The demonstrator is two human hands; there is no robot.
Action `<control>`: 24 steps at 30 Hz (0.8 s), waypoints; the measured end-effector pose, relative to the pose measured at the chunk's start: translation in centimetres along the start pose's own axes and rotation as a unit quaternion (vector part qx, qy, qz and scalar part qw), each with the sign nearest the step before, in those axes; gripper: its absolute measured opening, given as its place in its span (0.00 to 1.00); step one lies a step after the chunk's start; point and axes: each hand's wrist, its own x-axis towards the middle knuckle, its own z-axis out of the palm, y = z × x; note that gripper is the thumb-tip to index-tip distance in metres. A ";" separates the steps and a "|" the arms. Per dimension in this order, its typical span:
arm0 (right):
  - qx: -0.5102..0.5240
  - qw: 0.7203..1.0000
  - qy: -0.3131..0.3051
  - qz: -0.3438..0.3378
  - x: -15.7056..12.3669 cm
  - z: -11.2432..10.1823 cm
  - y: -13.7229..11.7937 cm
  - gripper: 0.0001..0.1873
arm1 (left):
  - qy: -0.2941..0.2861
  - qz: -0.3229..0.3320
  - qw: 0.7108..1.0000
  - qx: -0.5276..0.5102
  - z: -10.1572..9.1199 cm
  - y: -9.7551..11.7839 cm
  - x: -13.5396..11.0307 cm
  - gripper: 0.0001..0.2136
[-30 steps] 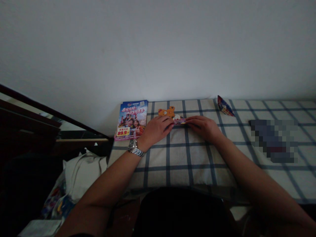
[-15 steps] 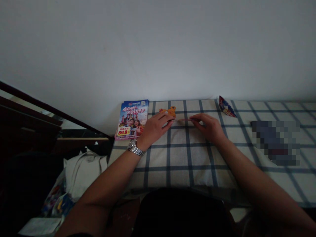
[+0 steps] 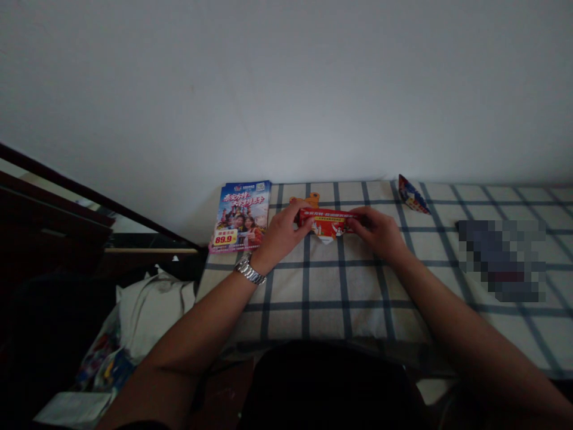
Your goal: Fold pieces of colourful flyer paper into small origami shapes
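Observation:
A red folded paper flyer [image 3: 329, 224] with white and yellow print is stretched between my two hands, its printed face tilted toward me and a pale pointed corner at its lower edge. My left hand [image 3: 286, 230], with a watch on the wrist, pinches the flyer's left end. At the right end, the thumb and fingers of my right hand [image 3: 378, 232] close on it. Just behind the left fingers lies an orange bear-shaped piece [image 3: 308, 200], partly covered. To the left rests a stack of printed flyers [image 3: 239, 215] on the checked cloth [image 3: 322, 286].
A small folded paper shape [image 3: 412, 196] stands near the wall at the right. Farther right lies a blurred-out dark object [image 3: 496, 260]. A dark rail [image 3: 98, 197] slants down at the left, above a white bag [image 3: 154, 310] on the floor side.
The flyer was seen edge-on as a thin line; now its red printed face is turned toward me. Both hands have kept their hold and barely shifted.

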 end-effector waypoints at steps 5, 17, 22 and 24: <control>-0.016 1.000 -0.015 0.014 0.1 0.3 0.4 0.14 | -0.028 -0.033 0.999 -0.022 0.3 -0.3 0.1 0.14; -0.085 0.993 -0.071 -0.045 0.3 0.5 0.7 0.22 | -0.014 0.043 0.995 0.088 0.3 -0.4 0.1 0.24; -0.092 0.992 -0.071 -0.056 0.3 0.7 1.2 0.24 | -0.081 0.139 0.982 0.100 0.0 0.1 0.0 0.13; -0.091 0.992 -0.068 -0.059 0.2 0.9 1.5 0.25 | -0.134 0.176 0.972 0.078 0.1 0.2 0.0 0.12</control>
